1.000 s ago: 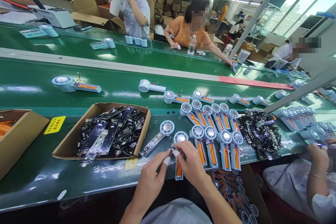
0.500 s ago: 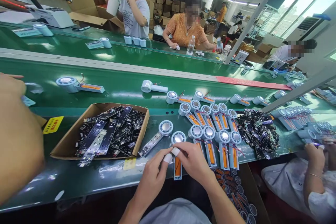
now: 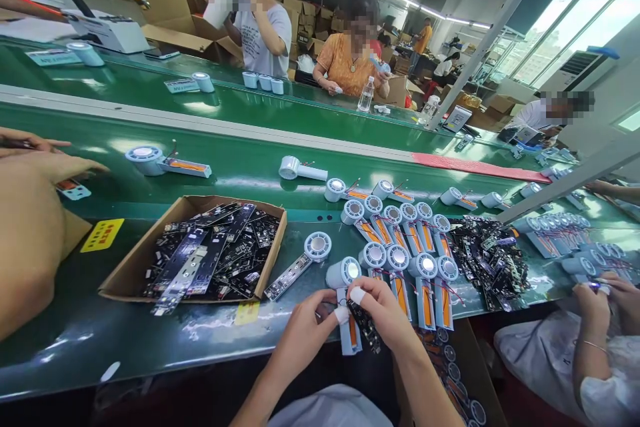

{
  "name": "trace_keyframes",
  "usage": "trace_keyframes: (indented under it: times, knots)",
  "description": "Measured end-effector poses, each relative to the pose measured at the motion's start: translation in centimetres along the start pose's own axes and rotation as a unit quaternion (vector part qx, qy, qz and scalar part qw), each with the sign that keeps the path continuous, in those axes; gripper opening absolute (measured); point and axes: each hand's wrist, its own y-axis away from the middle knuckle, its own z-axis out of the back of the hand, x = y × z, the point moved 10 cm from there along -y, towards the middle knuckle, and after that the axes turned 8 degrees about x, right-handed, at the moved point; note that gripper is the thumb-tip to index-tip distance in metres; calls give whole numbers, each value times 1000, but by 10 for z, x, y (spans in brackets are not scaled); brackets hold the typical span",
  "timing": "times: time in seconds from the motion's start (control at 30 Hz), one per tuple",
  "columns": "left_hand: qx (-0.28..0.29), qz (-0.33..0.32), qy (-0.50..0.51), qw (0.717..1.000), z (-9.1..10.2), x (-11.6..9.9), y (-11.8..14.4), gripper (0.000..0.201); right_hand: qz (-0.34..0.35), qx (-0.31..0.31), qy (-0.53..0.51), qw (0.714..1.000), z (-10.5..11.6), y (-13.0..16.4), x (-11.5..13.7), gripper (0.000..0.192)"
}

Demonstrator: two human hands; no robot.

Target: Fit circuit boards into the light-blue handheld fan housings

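A light-blue handheld fan (image 3: 343, 273) lies at the bench edge in front of me, its open handle (image 3: 351, 340) pointing towards me with an orange part inside. My left hand (image 3: 311, 321) grips the fan near its neck, a white cover on the thumb. My right hand (image 3: 384, 312), with a white-covered digit too, pinches a black circuit board (image 3: 367, 325) beside the handle. The fingers partly hide the board's upper end and the fan's neck. Just left of the fan lies another fan head (image 3: 317, 247) with a circuit board (image 3: 289, 277) along its handle.
A cardboard tray (image 3: 280, 247) of circuit boards stands on the left. Several open fans (image 3: 399, 257) with red wires sit right of my hands, beside a pile of boards (image 3: 493, 267). More fans lie on the green belt (image 3: 240, 180). A co-worker's arm (image 3: 30, 233) reaches in at left.
My hands have moved apart slightly. The fan has tilted to one side, and the black board now shows in my right hand. At left, the co-worker's hand has moved further over the belt.
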Motion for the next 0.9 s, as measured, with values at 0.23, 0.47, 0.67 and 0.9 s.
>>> trace_keyframes:
  times: [0.23,0.47,0.67,0.9]
  knots:
    - [90,28,181,979,-25,1,1,43,9,49,11,999,-20,16,0,29]
    - [-24,64,242,968,-15,22,13,49,23,-5,-8,1000,1,17,-4,28]
    - [-30,5,248,968,-10,25,12,45,-1,-28,-106,994,9,10,-19,27]
    - [-80,-58,187,977,2,8,13,43,22,-39,19,999,3,10,-1,32]
